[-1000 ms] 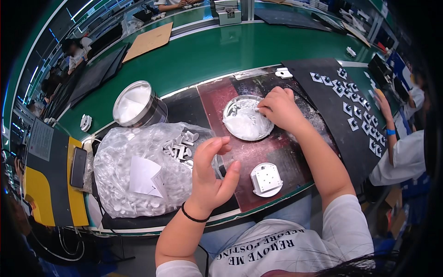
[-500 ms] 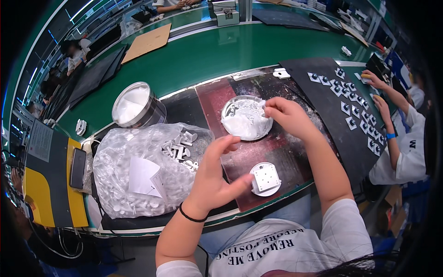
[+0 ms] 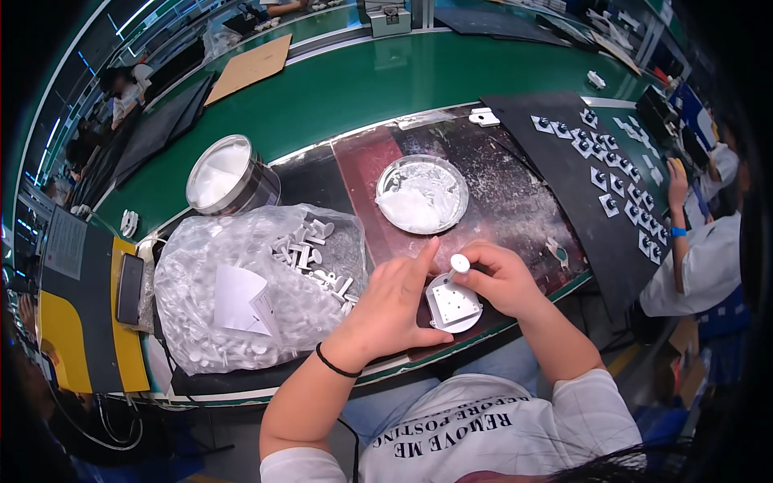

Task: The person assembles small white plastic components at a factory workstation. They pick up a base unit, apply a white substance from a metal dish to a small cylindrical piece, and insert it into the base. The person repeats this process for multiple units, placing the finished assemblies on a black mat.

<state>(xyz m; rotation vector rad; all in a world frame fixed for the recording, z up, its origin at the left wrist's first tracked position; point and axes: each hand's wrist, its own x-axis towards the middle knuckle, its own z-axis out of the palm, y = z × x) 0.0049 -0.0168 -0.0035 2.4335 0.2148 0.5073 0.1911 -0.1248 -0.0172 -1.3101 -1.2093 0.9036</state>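
Observation:
A small white round-headed peg point(image 3: 460, 263) is pinched between the thumb and fingers of my right hand point(image 3: 509, 279). It is held at the upper edge of a white plate-like part point(image 3: 456, 307) with small holes, which lies on the worktable near its front edge. My left hand point(image 3: 388, 299) curves around the left side of this part, thumb and forefinger spread apart; whether it touches the part I cannot tell. Beyond both hands lies a round metal lid point(image 3: 460, 179) with soft white paste point(image 3: 412, 211) on it. Similar white pegs point(image 3: 304, 251) show at the mouth of a clear bag.
The bulging clear bag point(image 3: 189, 310) fills the left side, a paper sheet on it. Behind it stands a metal tin point(image 3: 262, 183) of white paste. To the right, a black mat point(image 3: 555, 173) carries several small parts; a co-worker's hand point(image 3: 678, 183) is beyond.
My right hand has moved from the paste lid toward me, down to the white part, with the peg. My left hand has come closer around that part.

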